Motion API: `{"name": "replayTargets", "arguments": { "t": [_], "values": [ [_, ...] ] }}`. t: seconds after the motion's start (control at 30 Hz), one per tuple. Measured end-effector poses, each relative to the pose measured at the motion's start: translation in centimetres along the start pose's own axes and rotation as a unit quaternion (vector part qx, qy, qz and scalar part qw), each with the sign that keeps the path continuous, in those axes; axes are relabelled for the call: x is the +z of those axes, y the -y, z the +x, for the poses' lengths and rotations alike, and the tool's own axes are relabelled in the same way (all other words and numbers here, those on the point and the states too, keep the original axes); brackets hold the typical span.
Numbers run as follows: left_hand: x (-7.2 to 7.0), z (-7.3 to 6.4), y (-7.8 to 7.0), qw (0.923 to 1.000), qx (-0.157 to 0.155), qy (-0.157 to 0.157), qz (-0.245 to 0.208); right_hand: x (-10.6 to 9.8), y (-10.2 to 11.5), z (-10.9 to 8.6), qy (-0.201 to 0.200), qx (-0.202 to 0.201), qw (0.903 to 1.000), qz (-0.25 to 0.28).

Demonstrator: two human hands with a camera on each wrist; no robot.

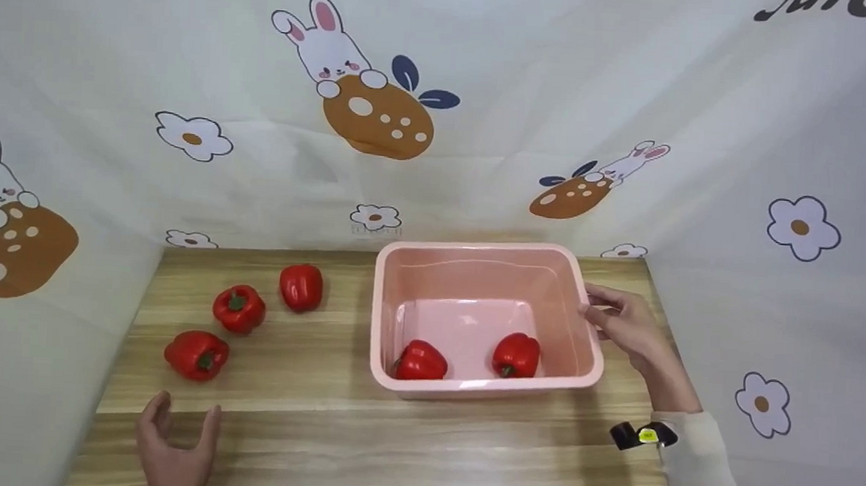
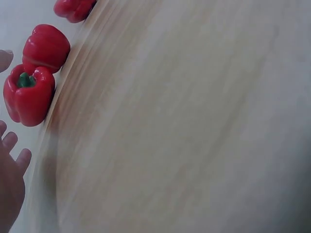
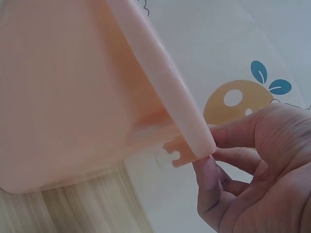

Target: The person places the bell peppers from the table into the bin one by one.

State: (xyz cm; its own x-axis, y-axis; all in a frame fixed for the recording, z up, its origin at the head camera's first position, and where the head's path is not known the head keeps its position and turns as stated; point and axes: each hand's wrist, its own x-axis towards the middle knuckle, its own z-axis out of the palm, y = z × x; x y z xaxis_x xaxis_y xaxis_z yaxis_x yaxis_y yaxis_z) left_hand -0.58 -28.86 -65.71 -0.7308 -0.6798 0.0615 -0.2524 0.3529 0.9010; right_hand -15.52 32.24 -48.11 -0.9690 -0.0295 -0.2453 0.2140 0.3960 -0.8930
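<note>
A pink plastic bin (image 1: 469,386) stands on the wooden table, with one red bell pepper (image 1: 423,361) at its near left inside and another red bell pepper (image 1: 516,355) at its near right. My right hand (image 1: 627,322) pinches the bin's right rim (image 3: 167,80), thumb and fingers on either side of it. Down at the lower left, my left hand (image 1: 178,456) holds nothing, thumb and fingers spread apart. Just beyond those fingertips lies a red bell pepper (image 1: 197,355) with a green stem. Behind it are a second bell pepper (image 1: 239,309) and a third bell pepper (image 1: 301,287).
A pale cloth (image 1: 486,111) printed with rabbits and flowers hangs behind the table and along both sides. The wooden tabletop (image 1: 360,449) stretches in front of the bin. A black strap piece with a yellow-green label (image 1: 647,436) is by the right sleeve.
</note>
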Motion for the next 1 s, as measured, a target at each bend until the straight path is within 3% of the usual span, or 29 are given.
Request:
{"name": "replayTargets", "arguments": {
  "t": [0.23, 0.6, 1.0],
  "values": [
    [0.5, 1.7, 0.5, 0.9995, -0.008, 0.025, 0.019, 0.2, -0.1, 0.0, -0.012, 0.01, 0.9998, -0.011],
    [0.7, 3.8, 0.5, 0.999, 0.03, 0.009, 0.031, 0.4, 0.5, 0.3, -0.008, 0.006, 0.9999, -0.01],
    [2.3, 6.9, -0.8, 0.9963, 0.043, 0.06, 0.045, 0.4, 0.6, -0.3, -0.009, 0.015, 0.9998, -0.011]
  ]
}}
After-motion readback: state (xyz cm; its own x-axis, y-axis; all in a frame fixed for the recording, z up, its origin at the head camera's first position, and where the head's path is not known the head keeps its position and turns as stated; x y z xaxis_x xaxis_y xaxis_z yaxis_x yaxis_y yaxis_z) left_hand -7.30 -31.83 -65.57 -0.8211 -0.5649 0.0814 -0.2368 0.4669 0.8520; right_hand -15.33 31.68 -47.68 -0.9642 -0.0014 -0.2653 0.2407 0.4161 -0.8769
